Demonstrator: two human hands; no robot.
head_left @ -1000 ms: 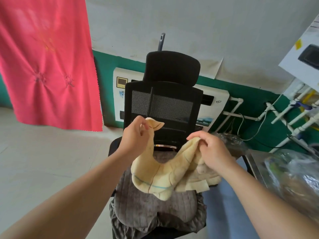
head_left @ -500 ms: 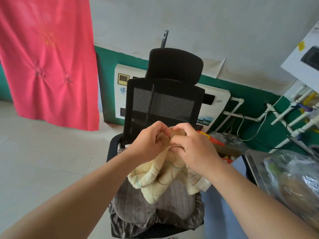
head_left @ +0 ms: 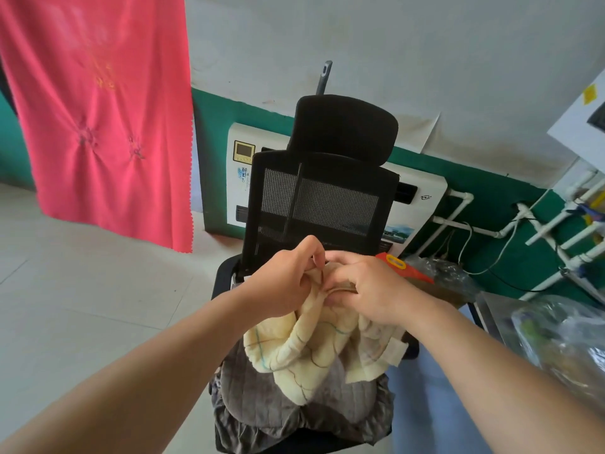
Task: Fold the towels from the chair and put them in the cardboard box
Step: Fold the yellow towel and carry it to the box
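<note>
Right now a pale yellow towel (head_left: 304,348) is held up over the seat of a black office chair (head_left: 322,204). Its top edge is gathered between both hands, which are brought close together in front of the chair's mesh back. The left hand (head_left: 284,283) has its fingers curled, and the cloth is pinched between thumb and fingertips near the top corner. The right hand (head_left: 366,290) is likewise curled around the bunched edge, its knuckles turned upward, and the two hands are seen touching or nearly touching at the fingertips. Below the hands the towel hangs in loose folds, thin coloured lines being visible on it, and its lower end is draped onto a grey quilted cushion (head_left: 294,411) that covers the seat. A paler flap of the towel is seen hanging to the right, just under the right wrist.

Behind the chair a white wall appliance (head_left: 415,208) with a small display is mounted on a green-painted strip of wall. A large pink cloth (head_left: 98,119) is hung to the left, above a light tiled floor (head_left: 82,306). White pipes (head_left: 556,224) are fixed to the wall on the right. Just beside the right hand a red and yellow object (head_left: 404,268) is seen lying next to crumpled clear plastic (head_left: 448,276), and another clear plastic bag (head_left: 563,339) lies at the far right. What the red object is cannot be told.
</note>
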